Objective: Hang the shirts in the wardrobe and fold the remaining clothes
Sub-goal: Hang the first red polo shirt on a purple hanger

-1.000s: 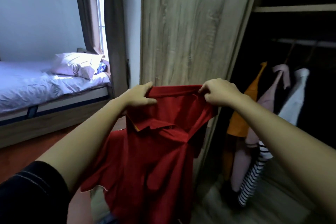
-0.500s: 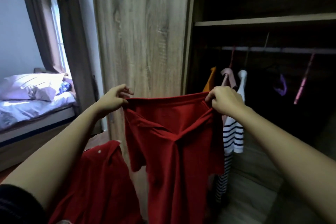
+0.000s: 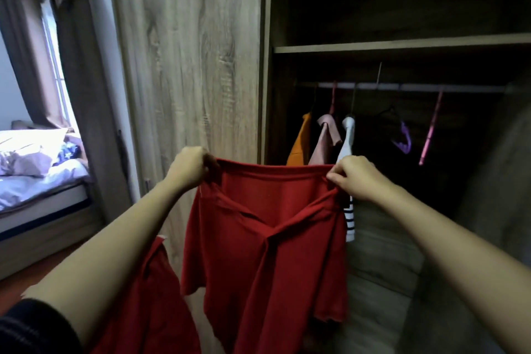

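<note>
Left hand (image 3: 189, 167) | right hand (image 3: 355, 178) | both grip red shirt (image 3: 267, 238) | wardrobe (image 3: 402, 46)

A red shirt (image 3: 267, 233) hangs spread wide, its top edge pinched by the left hand (image 3: 189, 165) and right hand (image 3: 355, 178), just before the open wardrobe (image 3: 189, 66). More red fabric (image 3: 155, 302) droops under the left forearm. Inside, on the rail (image 3: 408, 87), hang 3 garments: an orange top (image 3: 300, 144), a pink top (image 3: 326, 141), a white striped top (image 3: 349, 138).

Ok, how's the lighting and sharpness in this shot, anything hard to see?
Head view: window light overexposes the bed; the wardrobe interior is deeply shadowed, purple hanger dim; red shirt, left hand and right hand are clear; right edge blurred.
</note>
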